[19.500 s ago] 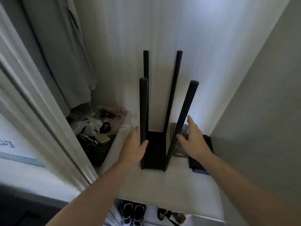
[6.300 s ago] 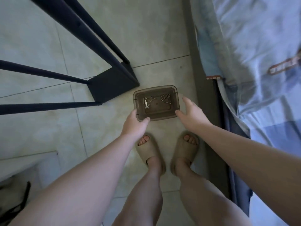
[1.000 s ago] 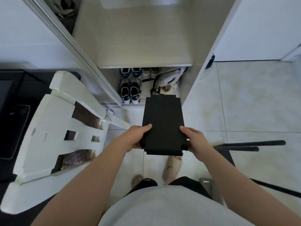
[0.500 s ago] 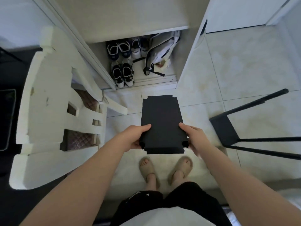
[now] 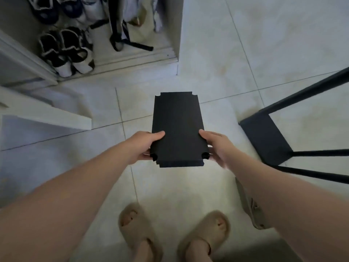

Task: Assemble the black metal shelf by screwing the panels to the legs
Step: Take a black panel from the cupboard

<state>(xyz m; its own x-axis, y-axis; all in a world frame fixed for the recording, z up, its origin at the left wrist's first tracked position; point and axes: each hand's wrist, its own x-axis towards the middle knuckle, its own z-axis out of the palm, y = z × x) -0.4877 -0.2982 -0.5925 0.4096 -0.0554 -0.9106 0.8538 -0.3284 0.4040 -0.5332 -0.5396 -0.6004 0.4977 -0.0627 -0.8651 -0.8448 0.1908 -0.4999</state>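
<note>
Item: black panel, held roughly level over tile floor, ahead of person's sandals. L hand clamps near-left edge, thumb on top. R hand clamps near-right edge, same grip. Legged shelf frame on floor to right, apart from panel.

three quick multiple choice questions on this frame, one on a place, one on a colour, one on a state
1. Where is the shelf frame relative to the black panel?
A. on its right
B. on its left
C. beneath it

2. What colour are the slippers?
A. red
B. beige
C. blue

3. What is the state of the black panel?
A. lying on the floor
B. screwed to legs
C. gripped by the left hand and right hand

Answers: 1 A, the frame sits right of the panel; 2 B, both look beige; 3 C, a thumb rests on top at each side.
</note>
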